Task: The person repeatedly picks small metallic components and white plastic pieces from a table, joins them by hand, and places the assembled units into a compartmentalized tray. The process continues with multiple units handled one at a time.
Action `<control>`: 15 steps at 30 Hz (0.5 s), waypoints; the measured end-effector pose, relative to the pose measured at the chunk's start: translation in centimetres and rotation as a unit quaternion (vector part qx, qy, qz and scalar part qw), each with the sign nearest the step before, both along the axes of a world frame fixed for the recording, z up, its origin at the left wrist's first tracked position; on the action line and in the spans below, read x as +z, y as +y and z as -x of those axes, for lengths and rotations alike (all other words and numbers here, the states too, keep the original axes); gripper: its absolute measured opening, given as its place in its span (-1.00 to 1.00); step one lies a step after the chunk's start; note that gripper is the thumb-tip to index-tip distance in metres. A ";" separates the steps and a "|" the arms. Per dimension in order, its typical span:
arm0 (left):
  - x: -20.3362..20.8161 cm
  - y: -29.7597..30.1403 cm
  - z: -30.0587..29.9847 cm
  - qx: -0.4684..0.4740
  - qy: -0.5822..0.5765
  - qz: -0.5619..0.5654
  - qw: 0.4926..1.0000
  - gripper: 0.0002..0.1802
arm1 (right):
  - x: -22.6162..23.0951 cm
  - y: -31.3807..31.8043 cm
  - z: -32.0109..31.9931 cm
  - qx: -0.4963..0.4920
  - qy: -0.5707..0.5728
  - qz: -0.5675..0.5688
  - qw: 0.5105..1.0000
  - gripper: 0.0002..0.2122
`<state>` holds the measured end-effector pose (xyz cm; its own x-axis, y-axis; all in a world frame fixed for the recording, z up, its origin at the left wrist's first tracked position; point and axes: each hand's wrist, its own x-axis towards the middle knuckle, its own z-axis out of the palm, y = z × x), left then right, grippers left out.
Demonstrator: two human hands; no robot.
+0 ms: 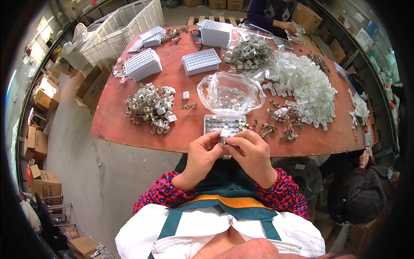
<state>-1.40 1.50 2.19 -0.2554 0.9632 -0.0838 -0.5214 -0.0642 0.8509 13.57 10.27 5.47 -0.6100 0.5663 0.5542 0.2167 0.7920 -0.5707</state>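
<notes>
At the near edge of the red table, my left hand (199,159) and my right hand (253,156) meet with their fingertips pinched together. Between them is a small white plastic housing (224,133), gripped from both sides; its underside is hidden by my fingers. Just beyond lies a white tray (206,117) with rows of round pockets, several holding small round silvery pieces. Behind the tray sits an open transparent plastic bag (208,103) with small pieces inside. To the left is a heap of white housings with brownish wire leads (151,108).
A large mound of translucent white plastic parts (308,93) covers the right side. Stacked white trays (201,61) stand farther back, near a red-and-black tool (197,39). A co-worker's hand (286,26) works at the far side; another person (366,196) sits at right. Cardboard boxes (45,183) line the left.
</notes>
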 end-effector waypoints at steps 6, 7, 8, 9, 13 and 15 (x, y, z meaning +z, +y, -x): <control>-0.5 0.0 -0.2 0.027 0.073 0.004 0.997 -0.54 | -0.3 -0.5 0.6 -0.027 -0.003 -0.080 0.996 -0.83; -0.6 -0.1 -0.3 0.028 0.083 -0.007 0.996 -0.54 | -0.3 -0.5 0.7 -0.029 -0.005 -0.080 0.996 -0.84; -0.7 -0.1 -0.3 0.030 0.089 -0.008 0.996 -0.54 | -0.3 -0.6 0.7 -0.034 -0.007 -0.076 0.996 -0.84; -0.7 -0.2 -0.4 0.034 0.094 -0.002 0.995 -0.54 | -0.3 -0.6 0.7 -0.035 -0.011 -0.066 0.997 -0.85; -1.0 -0.4 -0.6 0.034 0.087 -0.016 0.995 -0.55 | -0.4 -0.7 0.8 -0.044 -0.027 -0.042 0.998 -0.88; -1.2 -0.4 -0.6 0.037 0.098 0.003 0.994 -0.56 | -0.6 -0.6 0.8 -0.040 -0.035 -0.044 0.998 -0.88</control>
